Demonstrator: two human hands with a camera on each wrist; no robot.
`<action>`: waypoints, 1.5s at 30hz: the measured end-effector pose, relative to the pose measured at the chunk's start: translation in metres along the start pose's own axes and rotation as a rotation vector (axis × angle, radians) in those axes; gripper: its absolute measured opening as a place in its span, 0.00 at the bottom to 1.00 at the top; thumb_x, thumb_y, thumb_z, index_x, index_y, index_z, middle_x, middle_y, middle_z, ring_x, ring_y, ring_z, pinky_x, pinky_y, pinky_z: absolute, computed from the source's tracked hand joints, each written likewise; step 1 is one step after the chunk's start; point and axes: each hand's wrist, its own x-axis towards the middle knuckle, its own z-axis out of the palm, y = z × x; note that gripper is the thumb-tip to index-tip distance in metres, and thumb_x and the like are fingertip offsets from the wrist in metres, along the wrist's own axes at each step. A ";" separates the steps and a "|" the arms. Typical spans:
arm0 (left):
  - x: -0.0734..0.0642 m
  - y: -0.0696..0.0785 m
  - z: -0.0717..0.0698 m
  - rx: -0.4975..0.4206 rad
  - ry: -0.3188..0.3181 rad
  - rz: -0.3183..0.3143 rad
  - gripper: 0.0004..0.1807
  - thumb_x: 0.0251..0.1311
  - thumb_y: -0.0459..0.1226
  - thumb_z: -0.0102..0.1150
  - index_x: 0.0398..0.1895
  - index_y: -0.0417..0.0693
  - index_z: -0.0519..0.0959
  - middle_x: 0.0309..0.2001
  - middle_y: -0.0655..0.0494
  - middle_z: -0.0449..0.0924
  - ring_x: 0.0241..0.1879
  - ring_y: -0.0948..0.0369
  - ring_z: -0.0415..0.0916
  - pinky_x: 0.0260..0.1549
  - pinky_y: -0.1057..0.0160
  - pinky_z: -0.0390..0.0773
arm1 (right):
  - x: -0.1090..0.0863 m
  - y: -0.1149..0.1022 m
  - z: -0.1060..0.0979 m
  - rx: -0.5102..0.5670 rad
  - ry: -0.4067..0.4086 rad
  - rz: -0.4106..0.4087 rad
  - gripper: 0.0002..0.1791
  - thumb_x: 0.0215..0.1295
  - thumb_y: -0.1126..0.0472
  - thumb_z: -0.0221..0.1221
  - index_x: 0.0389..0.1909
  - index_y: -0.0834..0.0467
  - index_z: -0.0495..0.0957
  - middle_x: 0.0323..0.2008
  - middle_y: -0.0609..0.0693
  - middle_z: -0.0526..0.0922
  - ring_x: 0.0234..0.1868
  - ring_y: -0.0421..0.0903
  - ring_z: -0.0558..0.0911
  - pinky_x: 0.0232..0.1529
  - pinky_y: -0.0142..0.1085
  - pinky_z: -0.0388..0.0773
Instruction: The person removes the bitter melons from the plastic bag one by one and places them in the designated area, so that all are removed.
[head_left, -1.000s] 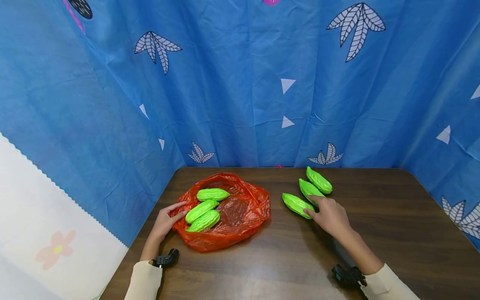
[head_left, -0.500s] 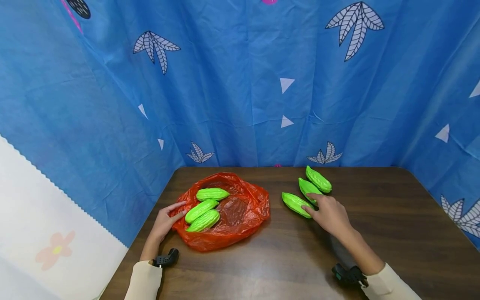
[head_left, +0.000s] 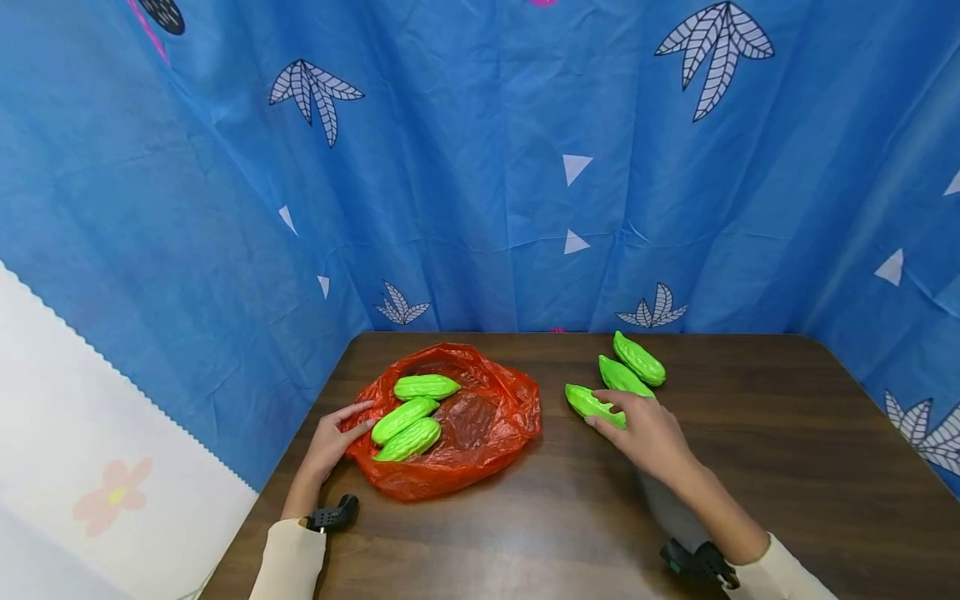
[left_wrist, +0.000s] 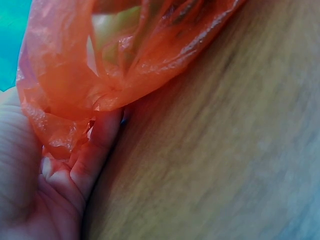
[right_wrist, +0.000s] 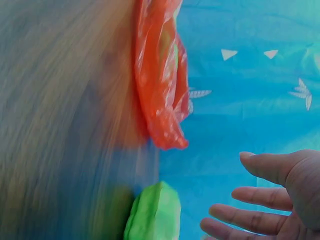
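Observation:
My left hand (head_left: 327, 443) grips the left rim of a red plastic bag (head_left: 480, 467), its film lying between thumb and fingers in the left wrist view. In the spread bag lie three bright green bitter melons (head_left: 426, 387), two side by side and one behind them. My right hand (head_left: 651, 433) hovers over the nearest of three more bitter melons (head_left: 585, 402) on the right, covering part of it. In the right wrist view, its fingers (right_wrist: 250, 218) are extended and apart from the bitter melon. Behind it lie the middle melon (head_left: 622, 377) and the far melon (head_left: 639, 358).
Everything rests on a dark wooden table (head_left: 487, 550). A blue patterned curtain (head_left: 465, 183) hangs along the table's back and sides. At the left a white cloth (head_left: 60, 467) with a flower print hangs beside the table. A small black device (head_left: 697, 562) sits on each wrist.
My right hand has moved left and slightly toward me, from between the near and middle bitter melons to over the near one. My left hand and the bag have stayed put.

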 end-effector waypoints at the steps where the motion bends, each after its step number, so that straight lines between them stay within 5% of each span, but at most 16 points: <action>1: 0.000 0.000 0.000 0.004 0.003 0.002 0.28 0.65 0.44 0.68 0.66 0.42 0.78 0.69 0.39 0.70 0.70 0.44 0.65 0.49 0.77 0.73 | -0.001 -0.002 0.000 0.006 -0.002 -0.007 0.24 0.63 0.52 0.70 0.57 0.59 0.84 0.44 0.54 0.89 0.41 0.52 0.86 0.34 0.50 0.81; 10: -0.001 -0.003 0.003 -0.009 0.003 -0.003 0.28 0.65 0.43 0.68 0.65 0.42 0.78 0.68 0.40 0.71 0.69 0.44 0.65 0.49 0.76 0.74 | -0.007 -0.028 0.005 0.027 -0.034 -0.090 0.22 0.63 0.50 0.70 0.55 0.56 0.85 0.49 0.51 0.88 0.33 0.42 0.80 0.34 0.40 0.77; 19: 0.000 -0.001 0.004 -0.006 0.001 0.003 0.27 0.66 0.43 0.67 0.66 0.42 0.78 0.68 0.40 0.71 0.69 0.44 0.64 0.50 0.75 0.74 | -0.006 -0.054 0.019 0.040 -0.061 -0.197 0.22 0.63 0.51 0.70 0.55 0.57 0.85 0.49 0.49 0.88 0.46 0.49 0.87 0.44 0.46 0.83; 45: -0.002 0.001 0.001 -0.011 0.000 0.034 0.27 0.67 0.43 0.66 0.66 0.40 0.77 0.68 0.37 0.71 0.68 0.41 0.66 0.49 0.74 0.76 | 0.020 -0.099 0.057 0.069 -0.106 -0.325 0.26 0.59 0.50 0.73 0.57 0.56 0.84 0.52 0.50 0.87 0.49 0.48 0.86 0.45 0.45 0.84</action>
